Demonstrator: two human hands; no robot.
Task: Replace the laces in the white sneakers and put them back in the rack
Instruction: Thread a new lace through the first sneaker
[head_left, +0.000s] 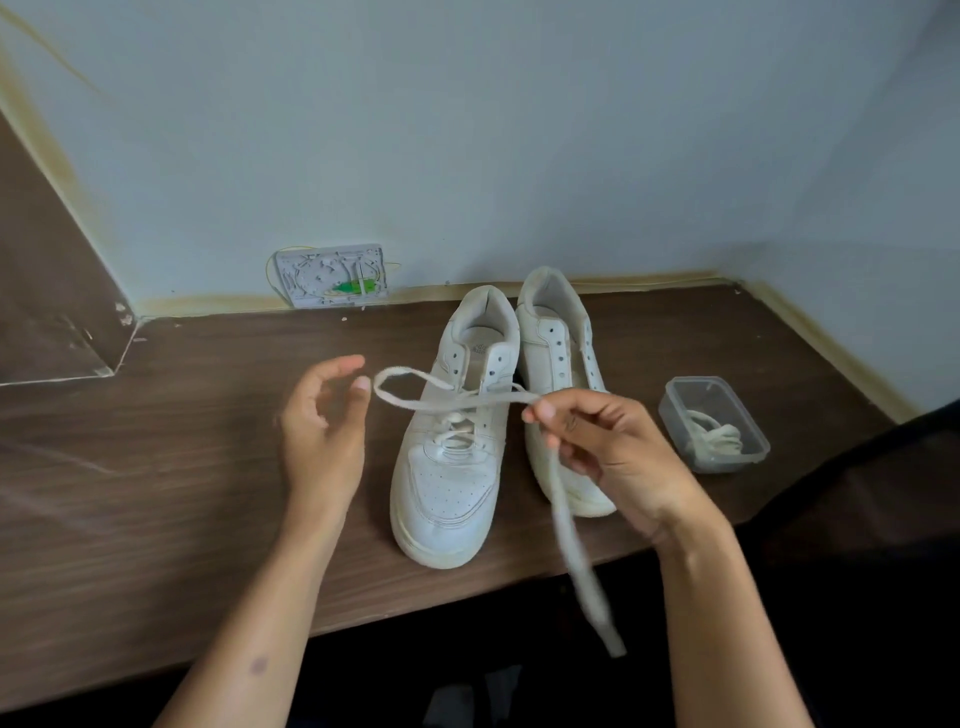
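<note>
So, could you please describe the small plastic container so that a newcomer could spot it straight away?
Start at the brown wooden table against the pale wall, then find the pair of white sneakers near its middle. Just right of them stands the clear plastic container, the only see-through thing there, lidless and holding a bundled white lace.

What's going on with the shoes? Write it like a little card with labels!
left shoe: white sneaker, lace only in its lower holes
right shoe: white sneaker, no lace in the holes that show
lace: white lace, loops up from the left shoe, loose end hangs past the table edge
right hand: pinches the lace
left hand: open beside the loop, holding nothing
box: clear plastic box right of the shoes, bundled lace inside
table: brown wooden table
</note>
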